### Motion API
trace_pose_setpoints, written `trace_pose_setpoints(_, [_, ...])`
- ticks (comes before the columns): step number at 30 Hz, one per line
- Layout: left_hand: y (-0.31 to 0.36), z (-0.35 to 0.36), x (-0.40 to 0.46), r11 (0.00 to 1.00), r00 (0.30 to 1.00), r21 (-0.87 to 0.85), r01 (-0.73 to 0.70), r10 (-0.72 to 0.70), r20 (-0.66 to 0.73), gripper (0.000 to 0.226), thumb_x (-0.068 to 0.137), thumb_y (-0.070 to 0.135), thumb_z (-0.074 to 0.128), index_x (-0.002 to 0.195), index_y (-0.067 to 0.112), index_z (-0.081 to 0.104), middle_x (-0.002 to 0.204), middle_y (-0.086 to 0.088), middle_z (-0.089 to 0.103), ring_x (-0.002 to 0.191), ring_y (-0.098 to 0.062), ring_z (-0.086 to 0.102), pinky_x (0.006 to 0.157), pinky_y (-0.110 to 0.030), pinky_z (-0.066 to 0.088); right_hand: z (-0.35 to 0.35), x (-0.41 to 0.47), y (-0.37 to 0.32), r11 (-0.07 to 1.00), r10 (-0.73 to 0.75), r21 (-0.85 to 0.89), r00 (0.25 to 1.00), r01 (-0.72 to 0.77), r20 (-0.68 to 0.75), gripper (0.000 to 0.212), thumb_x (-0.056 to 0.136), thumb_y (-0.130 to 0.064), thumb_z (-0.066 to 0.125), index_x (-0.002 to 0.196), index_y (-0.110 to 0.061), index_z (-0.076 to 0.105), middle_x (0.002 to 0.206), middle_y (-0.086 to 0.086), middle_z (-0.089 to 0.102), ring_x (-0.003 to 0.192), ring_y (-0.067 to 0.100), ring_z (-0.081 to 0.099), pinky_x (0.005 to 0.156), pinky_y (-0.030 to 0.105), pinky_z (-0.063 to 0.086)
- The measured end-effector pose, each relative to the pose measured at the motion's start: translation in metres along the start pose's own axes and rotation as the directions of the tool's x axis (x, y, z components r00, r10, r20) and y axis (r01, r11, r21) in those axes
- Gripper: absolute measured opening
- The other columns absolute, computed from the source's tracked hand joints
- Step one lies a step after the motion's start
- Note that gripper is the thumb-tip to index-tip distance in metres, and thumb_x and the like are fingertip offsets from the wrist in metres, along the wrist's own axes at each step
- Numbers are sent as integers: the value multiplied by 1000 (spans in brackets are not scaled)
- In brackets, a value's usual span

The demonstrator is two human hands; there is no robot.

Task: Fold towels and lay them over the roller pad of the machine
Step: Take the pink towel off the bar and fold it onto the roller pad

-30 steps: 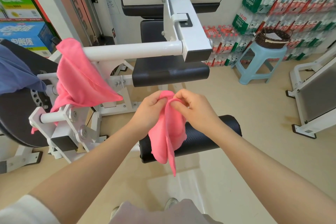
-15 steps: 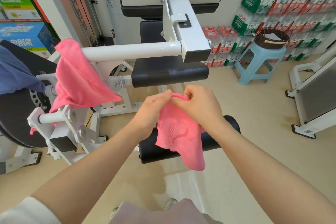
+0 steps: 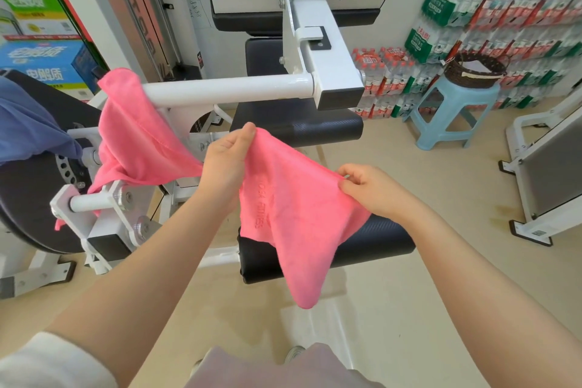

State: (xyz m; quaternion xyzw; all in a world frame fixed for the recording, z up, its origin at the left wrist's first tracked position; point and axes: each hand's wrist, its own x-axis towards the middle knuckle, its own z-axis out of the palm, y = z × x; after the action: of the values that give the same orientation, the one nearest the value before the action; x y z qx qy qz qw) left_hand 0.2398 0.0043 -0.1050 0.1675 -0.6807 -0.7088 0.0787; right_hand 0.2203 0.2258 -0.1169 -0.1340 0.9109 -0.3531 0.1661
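Observation:
I hold a pink towel (image 3: 293, 211) spread in the air above the black roller pad (image 3: 384, 236) of the white machine. My left hand (image 3: 225, 164) grips its upper left corner. My right hand (image 3: 368, 187) pinches its upper right corner. The towel's lower corner hangs down in front of the pad and hides the pad's middle. A second pink towel (image 3: 135, 142) hangs over the white bar (image 3: 226, 90) at the left. A blue towel (image 3: 28, 129) lies over a black pad at the far left.
The machine's black seat pad (image 3: 315, 127) sits behind my hands. A light blue stool (image 3: 453, 110) with a dark basket (image 3: 475, 71) stands at the right before stacked water bottle packs (image 3: 504, 19). Another white machine (image 3: 548, 161) is at the far right. Boxes (image 3: 41, 63) stand at the left.
My hands have moved apart, the right one out to the right, and the bunched towel has opened into a spread sheet between them.

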Motion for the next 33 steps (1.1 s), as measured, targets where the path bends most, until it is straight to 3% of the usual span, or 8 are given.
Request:
trace_pose_setpoints(4, [1, -8, 7, 997, 985, -69, 20, -31, -170, 28, 90, 39, 56, 68, 22, 56, 53, 14, 36, 60, -9, 32, 58, -27, 25, -8, 6, 20, 958, 85, -274, 996, -84, -7, 33, 96, -29, 42, 85, -3, 60, 81, 10, 60, 82, 29, 56, 63, 32, 36])
trace_pose_setpoints(7, [-6, -15, 9, 997, 977, -74, 36, -50, -205, 27, 91, 37, 56, 70, 22, 62, 63, 9, 41, 66, -9, 38, 65, -27, 32, -8, 6, 21, 900, 102, -429, 994, -79, 30, 35, 99, -33, 35, 102, -7, 58, 97, 10, 62, 93, 28, 56, 75, 35, 41])
trace_pose_setpoints(10, [-16, -18, 6, 996, 972, -82, 33, -51, -228, 29, 93, 37, 52, 71, 22, 63, 73, 6, 46, 75, -10, 42, 76, -30, 37, -6, 9, 15, 822, -7, -566, 993, -60, -117, 32, 100, -27, 31, 116, -10, 52, 114, 10, 61, 106, 28, 52, 91, 41, 38])
trace_pose_setpoints(14, [-23, -24, 0, 998, 965, -36, -55, 44, -258, 22, 92, 30, 56, 72, 25, 65, 75, 8, 56, 71, -4, 50, 71, -21, 43, -5, 5, 20, 874, -48, -474, 953, -104, -298, 25, 98, -18, 33, 116, -14, 49, 115, 9, 58, 103, 29, 48, 88, 40, 40])
trace_pose_setpoints(17, [-28, -31, -4, 994, 965, -53, -92, 76, -253, 21, 90, 26, 60, 70, 26, 67, 70, 11, 61, 69, -3, 52, 73, -23, 44, -9, 2, 26, 878, -106, -477, 950, -49, -293, 22, 98, -18, 37, 111, -14, 55, 107, 11, 60, 94, 28, 49, 80, 35, 39])
trace_pose_setpoints(21, [-34, -37, -6, 992, 971, -80, -101, 81, -223, 15, 89, 15, 61, 77, 21, 68, 63, 20, 67, 66, 6, 57, 71, -17, 47, -21, 3, 24, 964, -134, -255, 960, 69, -245, 18, 92, -19, 55, 102, -11, 68, 98, 6, 67, 92, 19, 56, 78, 27, 39])
trace_pose_setpoints(27, [-37, -46, -4, 998, 966, 5, -68, 68, -249, 26, 91, 29, 57, 68, 30, 68, 72, 11, 59, 75, -7, 49, 79, -29, 43, -17, 24, 25, 851, -159, -504, 987, 149, 25, 26, 94, -30, 50, 107, -16, 68, 107, 3, 61, 100, 17, 44, 89, 30, 35])
trace_pose_setpoints(33, [-38, -55, 20, 999, 944, -7, -36, 32, -328, 31, 95, 34, 48, 67, 23, 54, 71, 5, 41, 71, -7, 39, 71, -26, 36, 5, 48, 32, 730, -229, -672, 971, 125, -68, 37, 95, -42, 40, 98, -21, 69, 134, -1, 46, 131, 22, 28, 110, 41, 13])
